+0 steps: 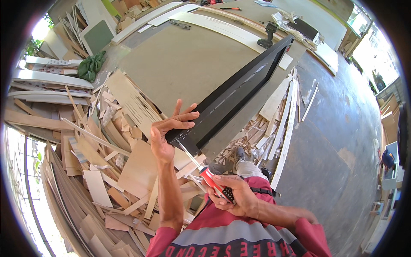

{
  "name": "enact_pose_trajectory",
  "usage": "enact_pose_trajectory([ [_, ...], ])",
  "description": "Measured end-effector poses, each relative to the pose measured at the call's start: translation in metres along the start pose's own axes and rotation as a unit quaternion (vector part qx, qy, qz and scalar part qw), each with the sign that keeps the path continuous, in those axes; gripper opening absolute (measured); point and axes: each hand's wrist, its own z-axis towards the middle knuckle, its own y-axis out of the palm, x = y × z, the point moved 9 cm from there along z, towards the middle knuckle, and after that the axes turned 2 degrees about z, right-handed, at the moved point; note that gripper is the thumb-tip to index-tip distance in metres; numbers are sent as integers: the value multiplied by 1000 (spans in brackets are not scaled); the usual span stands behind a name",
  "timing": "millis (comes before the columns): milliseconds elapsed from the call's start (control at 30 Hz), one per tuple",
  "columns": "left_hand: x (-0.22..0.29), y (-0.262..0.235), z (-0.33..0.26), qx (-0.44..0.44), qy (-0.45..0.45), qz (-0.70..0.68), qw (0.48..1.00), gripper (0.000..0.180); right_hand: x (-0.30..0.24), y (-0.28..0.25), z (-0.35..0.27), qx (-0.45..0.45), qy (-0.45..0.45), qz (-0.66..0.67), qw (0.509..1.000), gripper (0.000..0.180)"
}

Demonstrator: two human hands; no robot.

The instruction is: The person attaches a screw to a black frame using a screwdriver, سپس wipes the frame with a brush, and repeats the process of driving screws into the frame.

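- Left: a loose heap of wood scrap [141, 167] spreads beside the worktop [171, 73]. A screw or other small part dropped over this side could be lost among the pieces.
- Next to it, the person's left grip [173, 126] rests on the near end of a long black piece [233, 92], fingers spread and not closed around it. So light a hold could let the piece pivot if pushed hard.
- The black piece lies aslant on the worktop, its near end by the near corner, its far end off to the far right. Knocked sideways, it could slide off the edge or get scratched.
- In the middle, the screwdriver [214, 182] points away from the person, its tip at or just by that near end; whether it touches a screw is too small to tell. A slip from poor seating or a slanted shaft could gouge the black face or jab the left palm, which is close.
- The right grip [235, 195] is wrapped around the screwdriver's handle. A twist at this angle could lever the tip out.
- Right: a drill [269, 32] stands near the piece's far end; a swing of that end could bump it.
- Farther right, pale strips [284, 122] lie on the floor [325, 141] near the person's shoe [240, 154], and a sidestep could cause a stumble.
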Motion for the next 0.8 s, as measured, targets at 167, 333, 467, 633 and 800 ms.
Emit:
enact_pose_trajectory([
  [167,-1,-4,2,9,8,24,1000,99,-45,10,-9,86,-234,-446,860,28],
  [333,-1,-1,-1,10,-1,19,1000,97,-47,49,-32,109,-435,-669,592,29],
  [467,1,3,-1,7,-8,4,1000,95,-33,25,-17,68,-354,-585,727,33],
  [633,3,5,-2,7,-10,-2,1000,95,-8,0,1,-10,-168,-246,954,34],
  [800,3,1,-4,2,-2,6,1000,96,3,-9,8,-21,-111,-145,983,36],
])
